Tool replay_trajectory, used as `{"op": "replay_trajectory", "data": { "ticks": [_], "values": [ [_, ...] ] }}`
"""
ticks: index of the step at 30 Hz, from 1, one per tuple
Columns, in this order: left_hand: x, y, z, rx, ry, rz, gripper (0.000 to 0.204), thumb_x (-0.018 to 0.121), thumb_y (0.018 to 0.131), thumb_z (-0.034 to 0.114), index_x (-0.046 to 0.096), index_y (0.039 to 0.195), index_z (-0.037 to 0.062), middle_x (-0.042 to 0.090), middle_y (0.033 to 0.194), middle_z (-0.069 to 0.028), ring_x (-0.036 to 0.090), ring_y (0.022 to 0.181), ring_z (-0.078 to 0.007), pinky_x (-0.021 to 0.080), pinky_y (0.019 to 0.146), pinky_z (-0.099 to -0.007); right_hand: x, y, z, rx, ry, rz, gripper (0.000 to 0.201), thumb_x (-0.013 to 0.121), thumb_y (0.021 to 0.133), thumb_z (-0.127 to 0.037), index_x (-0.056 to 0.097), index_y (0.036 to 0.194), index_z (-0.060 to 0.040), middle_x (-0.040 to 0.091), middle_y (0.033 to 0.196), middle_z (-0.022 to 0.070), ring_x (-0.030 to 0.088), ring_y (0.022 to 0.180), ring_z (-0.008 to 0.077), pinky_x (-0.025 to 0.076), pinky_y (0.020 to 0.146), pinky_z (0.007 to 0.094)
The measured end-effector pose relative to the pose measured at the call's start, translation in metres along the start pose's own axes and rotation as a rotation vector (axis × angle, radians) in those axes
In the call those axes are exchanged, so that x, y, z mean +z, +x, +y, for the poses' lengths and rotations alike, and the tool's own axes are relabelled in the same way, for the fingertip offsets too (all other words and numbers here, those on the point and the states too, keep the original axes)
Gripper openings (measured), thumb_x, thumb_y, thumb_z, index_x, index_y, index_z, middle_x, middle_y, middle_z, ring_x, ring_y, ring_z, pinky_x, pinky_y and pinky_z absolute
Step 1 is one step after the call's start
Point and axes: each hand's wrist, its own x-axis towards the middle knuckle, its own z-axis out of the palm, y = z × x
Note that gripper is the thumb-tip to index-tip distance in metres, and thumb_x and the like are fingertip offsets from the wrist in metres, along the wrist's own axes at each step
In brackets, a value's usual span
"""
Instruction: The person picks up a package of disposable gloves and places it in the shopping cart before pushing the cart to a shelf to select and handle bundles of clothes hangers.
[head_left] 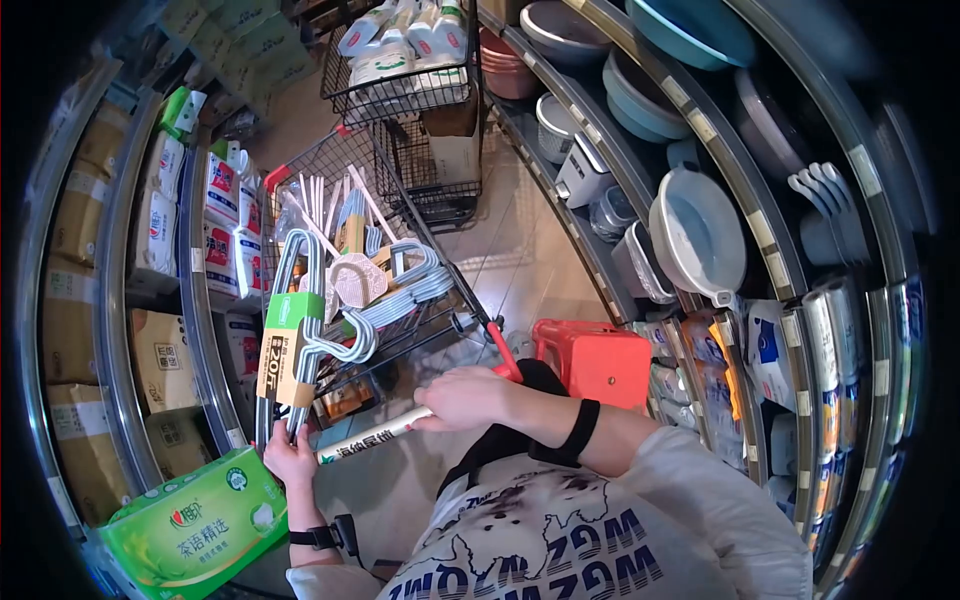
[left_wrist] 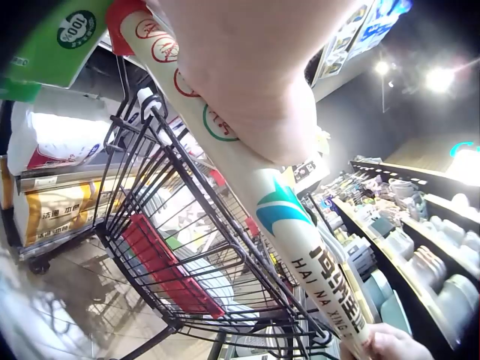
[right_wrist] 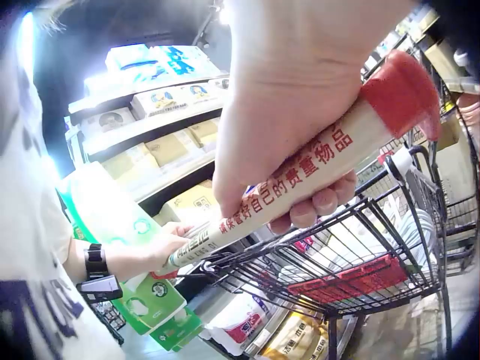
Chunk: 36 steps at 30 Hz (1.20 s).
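My right hand [head_left: 468, 397] grips the cream shopping cart handle [head_left: 372, 437] near its red end, fingers curled underneath in the right wrist view. My left hand [head_left: 290, 458] holds the handle's other end, its thumb side partly hidden. Just beyond the left hand stands a banded bundle of pale blue clothes hangers [head_left: 297, 250] with a green and brown paper label [head_left: 288, 345]. In the wire cart [head_left: 395, 355], more blue hangers [head_left: 410, 285] lie with a pink patterned item [head_left: 357, 280] and several thin pink sticks [head_left: 318, 200].
Shelves of tissue packs [head_left: 230, 190] line the left, and a green tissue pack [head_left: 195, 525] lies close to the left forearm. Basins [head_left: 698, 235] fill the right shelves. A red stool [head_left: 595, 362] stands right of the cart. Ahead, a black wire rack [head_left: 400, 95] holds white packs.
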Motion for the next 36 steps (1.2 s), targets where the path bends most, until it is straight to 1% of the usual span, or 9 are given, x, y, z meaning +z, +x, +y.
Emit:
{"op": "replay_trajectory", "data": {
  "ticks": [7,14,17,21,22,28,30,33,36],
  "values": [
    [0.000,-0.004,-0.005,0.037,-0.033,0.051,0.023,0.068,0.076,0.026,0.062,0.090,0.0093,0.061,0.062,-0.0139,0.060,0.058,-0.0351,0.045,0.054,-0.0448,0.008,0.002,-0.001,-0.012,-0.049,0.018,0.048,0.048,0.088,-0.050,0.060,0.094,-0.0038,0.064,0.082,0.0179,0.062,0.081,0.0367,0.048,0.073,0.0463],
    [-0.009,-0.003,-0.006,0.027,-0.032,0.003,0.021,0.067,0.076,0.027,0.060,0.087,0.0104,0.062,0.067,-0.0143,0.061,0.063,-0.0364,0.046,0.057,-0.0470,0.021,0.013,0.000,0.008,-0.090,0.018,0.052,0.045,0.087,-0.054,0.064,0.097,-0.0065,0.066,0.093,0.0185,0.063,0.090,0.0372,0.049,0.079,0.0472],
    [-0.007,-0.002,-0.011,0.058,-0.039,0.015,0.021,0.067,0.076,0.026,0.060,0.088,0.0109,0.062,0.066,-0.0148,0.061,0.062,-0.0363,0.046,0.058,-0.0472,0.011,0.012,-0.005,0.026,-0.069,-0.065,0.054,0.044,0.088,-0.055,0.062,0.102,-0.0068,0.065,0.095,0.0191,0.062,0.090,0.0381,0.049,0.079,0.0484],
    [-0.018,0.000,-0.004,0.002,-0.034,-0.055,0.020,0.067,0.077,0.026,0.059,0.088,0.0112,0.063,0.067,-0.0159,0.062,0.066,-0.0371,0.047,0.060,-0.0476,0.015,0.017,0.000,0.007,-0.048,-0.093,0.052,0.044,0.089,-0.054,0.060,0.102,-0.0057,0.064,0.098,0.0202,0.062,0.091,0.0391,0.048,0.079,0.0486],
    [-0.022,0.002,-0.001,-0.003,-0.038,-0.041,0.020,0.067,0.077,0.026,0.059,0.088,0.0112,0.063,0.067,-0.0159,0.062,0.066,-0.0371,0.047,0.060,-0.0476,0.013,0.015,0.000,-0.085,-0.049,-0.038,0.049,0.044,0.091,-0.050,0.058,0.096,-0.0035,0.063,0.082,0.0214,0.061,0.080,0.0395,0.048,0.073,0.0475],
    [-0.019,0.009,0.011,-0.083,0.014,-0.096,0.022,0.066,0.078,0.028,0.056,0.086,0.0099,0.064,0.068,-0.0162,0.062,0.066,-0.0372,0.048,0.061,-0.0480,0.007,0.021,0.004,-0.106,0.057,-0.087,0.049,0.046,0.091,-0.050,0.053,0.098,-0.0017,0.062,0.087,0.0216,0.061,0.083,0.0394,0.047,0.073,0.0468],
    [-0.015,0.013,0.020,-0.099,0.039,-0.065,0.026,0.067,0.077,0.030,0.055,0.084,0.0091,0.063,0.066,-0.0160,0.062,0.062,-0.0369,0.048,0.059,-0.0484,-0.013,0.022,0.007,-0.082,0.031,-0.133,0.046,0.049,0.091,-0.046,0.052,0.101,-0.0009,0.061,0.089,0.0205,0.061,0.085,0.0369,0.047,0.074,0.0453],
    [-0.011,0.019,0.029,-0.176,0.140,-0.014,0.029,0.069,0.076,0.033,0.053,0.082,0.0094,0.061,0.061,-0.0149,0.061,0.057,-0.0366,0.048,0.054,-0.0481,-0.083,0.030,0.017,-0.238,0.126,-0.089,0.039,0.053,0.091,-0.038,0.054,0.101,-0.0003,0.061,0.089,0.0181,0.061,0.081,0.0315,0.048,0.072,0.0408],
    [-0.008,0.026,0.031,-0.215,0.127,-0.018,0.029,0.071,0.075,0.032,0.055,0.083,0.0091,0.061,0.061,-0.0140,0.061,0.058,-0.0362,0.047,0.055,-0.0480,-0.148,0.053,0.077,-0.218,0.069,0.167,0.027,0.055,0.088,-0.030,0.059,0.092,-0.0029,0.062,0.081,0.0170,0.061,0.078,0.0328,0.048,0.070,0.0416]
  ]
}}
